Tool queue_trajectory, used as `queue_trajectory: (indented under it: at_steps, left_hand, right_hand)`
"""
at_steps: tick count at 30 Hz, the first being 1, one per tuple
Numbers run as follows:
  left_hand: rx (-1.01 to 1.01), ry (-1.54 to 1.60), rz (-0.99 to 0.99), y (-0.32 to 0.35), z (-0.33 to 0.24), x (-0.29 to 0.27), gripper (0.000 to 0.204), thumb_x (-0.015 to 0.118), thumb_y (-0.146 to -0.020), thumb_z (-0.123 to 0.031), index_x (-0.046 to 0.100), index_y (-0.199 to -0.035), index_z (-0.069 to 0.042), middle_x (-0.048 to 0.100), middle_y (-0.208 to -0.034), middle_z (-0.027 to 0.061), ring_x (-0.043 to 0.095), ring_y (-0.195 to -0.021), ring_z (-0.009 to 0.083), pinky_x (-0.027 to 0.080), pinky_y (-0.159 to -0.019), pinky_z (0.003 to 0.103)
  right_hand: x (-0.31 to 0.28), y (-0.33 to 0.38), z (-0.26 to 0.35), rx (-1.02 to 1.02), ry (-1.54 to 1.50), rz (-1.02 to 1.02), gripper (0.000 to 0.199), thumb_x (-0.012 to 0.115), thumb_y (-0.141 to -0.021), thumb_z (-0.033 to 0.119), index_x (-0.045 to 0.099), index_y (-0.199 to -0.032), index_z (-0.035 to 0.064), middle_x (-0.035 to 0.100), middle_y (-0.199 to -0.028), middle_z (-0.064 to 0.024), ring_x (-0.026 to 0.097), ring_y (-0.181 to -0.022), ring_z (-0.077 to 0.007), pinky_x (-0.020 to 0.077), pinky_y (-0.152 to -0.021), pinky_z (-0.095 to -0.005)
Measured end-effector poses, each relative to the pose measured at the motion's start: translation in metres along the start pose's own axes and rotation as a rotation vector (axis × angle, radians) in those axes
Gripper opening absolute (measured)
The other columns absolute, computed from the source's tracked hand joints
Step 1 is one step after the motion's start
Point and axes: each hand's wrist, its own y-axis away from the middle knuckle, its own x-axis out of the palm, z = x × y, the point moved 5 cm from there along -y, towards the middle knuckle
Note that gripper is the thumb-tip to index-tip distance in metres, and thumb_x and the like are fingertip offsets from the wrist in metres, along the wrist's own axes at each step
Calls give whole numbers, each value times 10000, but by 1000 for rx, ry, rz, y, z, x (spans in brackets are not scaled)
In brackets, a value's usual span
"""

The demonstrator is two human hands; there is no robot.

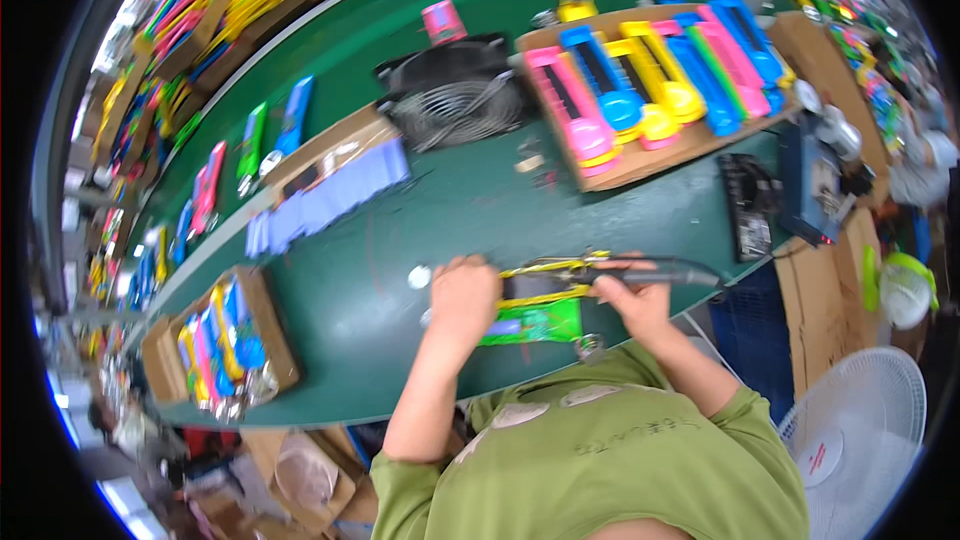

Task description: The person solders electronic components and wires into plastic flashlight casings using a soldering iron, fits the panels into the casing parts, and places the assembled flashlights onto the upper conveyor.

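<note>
- The right hand (638, 305) was closed around a black-handled tool (690, 271), thumb against its near side; a light, steady hold probably suited fine work best.
- The left hand (465, 295) had its fingers curled at the left end of a yellow frame (548, 297); whether they were clamped on it, I could not tell. Firm bracing there would likely have stopped it twisting.
- The yellow frame lay between the two hands, over the table's near edge. The tool's tip was too blurred to make out, so a clear line of sight to the contact point seemed worth keeping.
- Just below it, a green case (562, 321) lay with a round metal piece (590, 345) at its right end; forearms were best kept off both.
- Farther out on the green table (350, 305), purple strips (340, 190) and a black fan (455, 105) stood well apart, leaving elbow room.
</note>
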Motion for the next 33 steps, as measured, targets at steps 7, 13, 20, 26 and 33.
queue_trajectory:
  at_steps: [7,13,20,26,33]
  left_hand:
    - [-15,33,-44,12,12,3,61,611,-606,-124,623,-570,-76,544,-640,110,565,-697,284,428,-617,431]
    - [-24,23,-52,10,10,0,52,621,-616,-134,627,-587,-91,550,-637,98,569,-717,282,428,-623,425]
    - [-50,75,-85,13,-4,-30,79,633,-632,-132,676,-695,-108,540,-689,63,542,-786,247,406,-677,392]
    - [309,236,-166,38,-48,-40,251,598,-657,-104,666,-897,-85,546,-844,52,519,-840,232,395,-746,364]
    - [411,292,-281,44,-57,-3,241,600,-652,-71,645,-889,-59,575,-885,52,538,-831,220,420,-721,348]
  right_hand:
    - [-9,8,26,-574,569,108,384,729,-698,91,578,-1049,54,640,-890,-99,633,-813,-238,485,-841,-378]
    - [-7,1,21,-492,834,245,602,755,-653,174,474,-1181,100,515,-1171,-134,497,-1109,-273,294,-1013,-503]
    - [-13,-1,14,-422,766,233,563,731,-656,71,465,-1152,71,606,-1067,-92,566,-1026,-269,283,-1013,-508]
    - [-8,-2,14,-399,732,245,573,733,-650,52,461,-1155,68,606,-1066,-88,570,-1010,-279,280,-1019,-503]
    - [-4,-2,14,-396,725,263,597,725,-657,33,438,-1180,58,595,-1062,-92,565,-994,-303,305,-1007,-501]
